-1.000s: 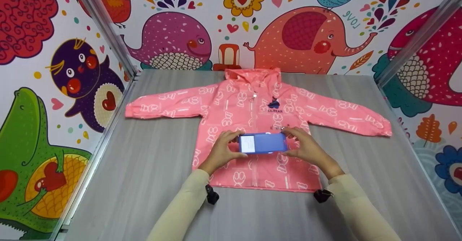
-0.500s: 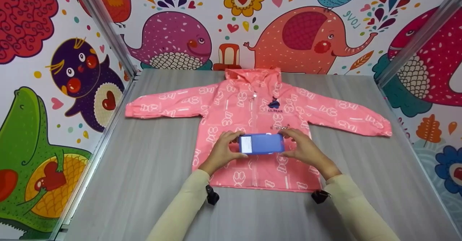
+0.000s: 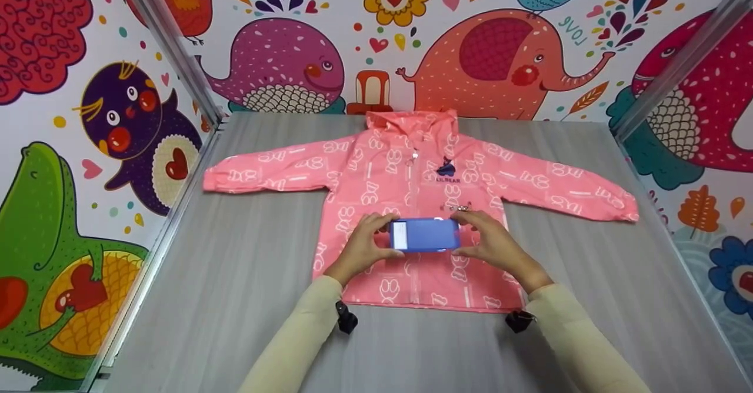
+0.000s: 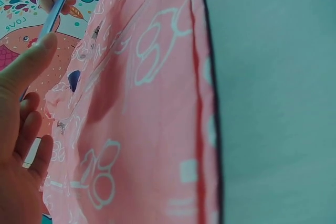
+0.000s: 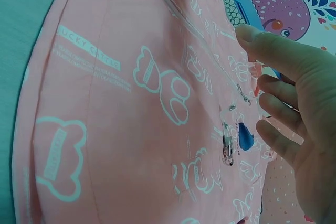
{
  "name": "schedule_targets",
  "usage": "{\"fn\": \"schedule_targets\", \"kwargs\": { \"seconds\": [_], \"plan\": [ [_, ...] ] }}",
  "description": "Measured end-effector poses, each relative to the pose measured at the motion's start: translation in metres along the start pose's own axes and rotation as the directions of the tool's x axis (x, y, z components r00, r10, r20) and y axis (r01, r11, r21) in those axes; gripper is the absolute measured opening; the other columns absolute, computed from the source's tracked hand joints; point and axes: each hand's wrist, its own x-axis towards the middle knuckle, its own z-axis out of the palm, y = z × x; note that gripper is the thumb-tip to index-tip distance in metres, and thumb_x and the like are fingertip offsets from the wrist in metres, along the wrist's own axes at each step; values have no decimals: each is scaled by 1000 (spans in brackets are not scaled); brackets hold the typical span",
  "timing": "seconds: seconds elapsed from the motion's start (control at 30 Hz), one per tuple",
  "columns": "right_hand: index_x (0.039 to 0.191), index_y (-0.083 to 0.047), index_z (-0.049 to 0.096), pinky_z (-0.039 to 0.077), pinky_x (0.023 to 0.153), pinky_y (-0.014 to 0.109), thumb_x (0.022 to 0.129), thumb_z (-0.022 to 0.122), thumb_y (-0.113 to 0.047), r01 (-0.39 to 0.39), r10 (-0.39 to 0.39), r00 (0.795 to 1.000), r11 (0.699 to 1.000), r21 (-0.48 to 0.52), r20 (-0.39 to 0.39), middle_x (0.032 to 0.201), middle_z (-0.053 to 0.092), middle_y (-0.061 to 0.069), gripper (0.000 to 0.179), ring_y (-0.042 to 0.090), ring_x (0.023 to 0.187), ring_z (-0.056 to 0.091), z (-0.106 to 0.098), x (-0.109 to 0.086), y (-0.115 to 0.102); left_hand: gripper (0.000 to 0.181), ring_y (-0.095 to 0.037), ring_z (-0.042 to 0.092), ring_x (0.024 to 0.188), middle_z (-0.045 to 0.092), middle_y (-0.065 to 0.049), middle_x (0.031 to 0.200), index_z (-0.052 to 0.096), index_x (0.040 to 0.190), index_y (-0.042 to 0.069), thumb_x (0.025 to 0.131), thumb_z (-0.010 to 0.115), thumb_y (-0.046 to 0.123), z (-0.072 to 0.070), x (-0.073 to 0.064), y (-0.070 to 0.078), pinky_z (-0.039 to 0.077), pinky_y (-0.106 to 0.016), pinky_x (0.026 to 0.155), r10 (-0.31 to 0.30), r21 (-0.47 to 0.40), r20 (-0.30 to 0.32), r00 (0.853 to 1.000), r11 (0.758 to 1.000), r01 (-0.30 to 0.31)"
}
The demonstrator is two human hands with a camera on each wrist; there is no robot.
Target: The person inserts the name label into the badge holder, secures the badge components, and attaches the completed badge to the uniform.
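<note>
My left hand (image 3: 360, 250) grips the left end of a slim blue flat case (image 3: 430, 235), about phone size, with thumb and fingers on its long edges. The right hand (image 3: 499, 247) pinches its right end the same way. A narrow white printed strip (image 3: 400, 236) shows at the case's left side. Beneath both hands a pink child's jacket (image 3: 367, 172) with white prints lies spread flat, front up and zipped, its sleeves stretched out sideways. In the right wrist view the case (image 5: 242, 1) appears edge-on, held above the jacket, with the thumb against its face.
A grey wood-grain table (image 3: 235, 275) carries the jacket. Metal rails (image 3: 141, 281) and panels printed with cartoon animals (image 3: 282, 66) enclose the back and sides. A small silvery detail (image 3: 459, 208) shows on the jacket's chest, below the dark bear logo (image 3: 448, 170).
The right hand has moved slightly left, toward the left hand. The case has become shorter and its white strip narrower, as the blue part slides over it. The left hand stays put.
</note>
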Motion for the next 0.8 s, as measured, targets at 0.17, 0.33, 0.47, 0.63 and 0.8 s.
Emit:
{"fn": "schedule_targets", "kwargs": {
  "seconds": [0.17,0.33,0.47,0.63,0.8],
  "plan": [
    [137,-11,57,54,94,52,69,90,-18,-3,3,1000,1000,-21,0,129,63,12,76,34,110,62,1,1,-2,77,-24,54,109,63,-6,118,58,136,12,68,90,23,0,1,1,51,-43,94,-8,-1,5,1000,1000,8],
    [137,-11,57,54,92,52,68,90,-22,-9,9,1000,998,-55,1,132,62,12,77,34,109,63,2,3,-3,76,-24,55,110,61,-5,120,58,137,13,69,90,24,-1,1,3,52,-42,94,-28,10,16,999,1000,27],
    [138,-9,57,54,91,52,68,90,-21,-1,0,1000,998,-63,-4,130,63,12,78,34,108,63,4,3,-3,77,-25,56,111,61,-6,121,57,138,13,68,90,23,-1,2,3,52,-42,96,-34,5,17,999,999,34],
    [137,-10,57,54,90,51,66,91,-20,10,-11,1000,998,-59,-10,126,64,13,79,35,105,63,5,5,-2,78,-26,56,112,61,-7,123,57,138,12,68,90,21,0,2,4,52,-43,96,-38,5,20,999,999,38],
    [136,-13,59,55,91,50,65,91,-22,17,-17,1000,999,-44,-14,124,66,12,78,34,106,63,5,6,-2,77,-26,55,114,60,-7,125,56,139,11,70,89,24,0,2,5,53,-44,97,-42,12,32,999,999,41]
  ]
}}
